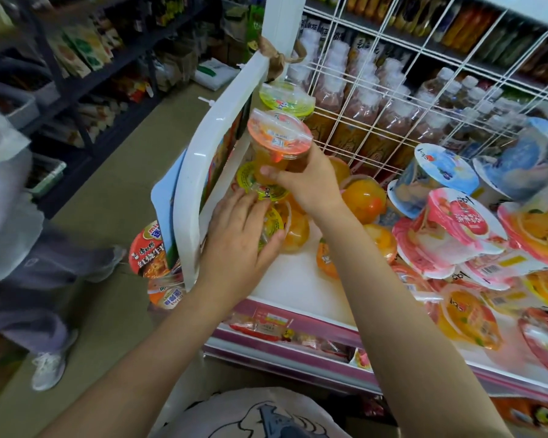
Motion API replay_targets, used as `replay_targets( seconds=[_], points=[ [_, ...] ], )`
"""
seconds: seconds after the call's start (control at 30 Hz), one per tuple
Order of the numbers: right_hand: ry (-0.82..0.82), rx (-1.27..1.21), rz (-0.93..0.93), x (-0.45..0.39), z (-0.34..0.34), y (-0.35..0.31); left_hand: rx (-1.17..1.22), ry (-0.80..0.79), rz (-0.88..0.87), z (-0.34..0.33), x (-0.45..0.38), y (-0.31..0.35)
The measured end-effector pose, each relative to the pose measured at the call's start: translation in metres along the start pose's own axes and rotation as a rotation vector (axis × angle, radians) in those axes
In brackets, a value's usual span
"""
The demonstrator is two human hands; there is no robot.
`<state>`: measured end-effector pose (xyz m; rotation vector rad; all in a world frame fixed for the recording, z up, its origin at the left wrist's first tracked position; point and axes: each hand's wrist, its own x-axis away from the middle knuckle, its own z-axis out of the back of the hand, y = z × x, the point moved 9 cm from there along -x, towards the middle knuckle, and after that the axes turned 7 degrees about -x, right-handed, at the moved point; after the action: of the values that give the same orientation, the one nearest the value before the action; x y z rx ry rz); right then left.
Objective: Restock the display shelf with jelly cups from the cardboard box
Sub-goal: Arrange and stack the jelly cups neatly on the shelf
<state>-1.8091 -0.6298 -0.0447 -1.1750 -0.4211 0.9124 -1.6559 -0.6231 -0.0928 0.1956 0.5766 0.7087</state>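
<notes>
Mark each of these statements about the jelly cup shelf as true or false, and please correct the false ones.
1. The right hand holds a jelly cup with an orange lid. True.
2. The left hand hangs idle away from the shelf. False: it grips a green-lidded cup lying at the left end of the white shelf.
3. Bottles stand behind a white wire grid at the back of the shelf. True.
4. The cardboard box sits open on the shelf. False: no cardboard box can be seen in this view.
5. Large pink-lidded cups lie on the right part of the shelf. True.
</notes>
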Motion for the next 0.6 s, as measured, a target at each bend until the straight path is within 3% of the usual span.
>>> replay_targets(
  seconds=[0.17,0.27,0.43,0.6],
  points=[
    [-0.061,0.046,-0.012,0.019,0.020,0.004,0.013,-0.017,-0.010,-0.002,0.002,-0.001],
    [-0.094,0.209,0.049,0.037,0.044,-0.002,0.011,-0.028,-0.013,-0.002,0.001,-0.001],
    [-0.515,0.568,0.056,0.058,0.015,0.010,-0.014,-0.070,-0.021,-0.005,-0.001,0.001],
    [-0.447,0.822,0.089,0.065,0.002,0.025,-0.018,-0.089,-0.026,-0.005,0.000,0.001]
  ],
)
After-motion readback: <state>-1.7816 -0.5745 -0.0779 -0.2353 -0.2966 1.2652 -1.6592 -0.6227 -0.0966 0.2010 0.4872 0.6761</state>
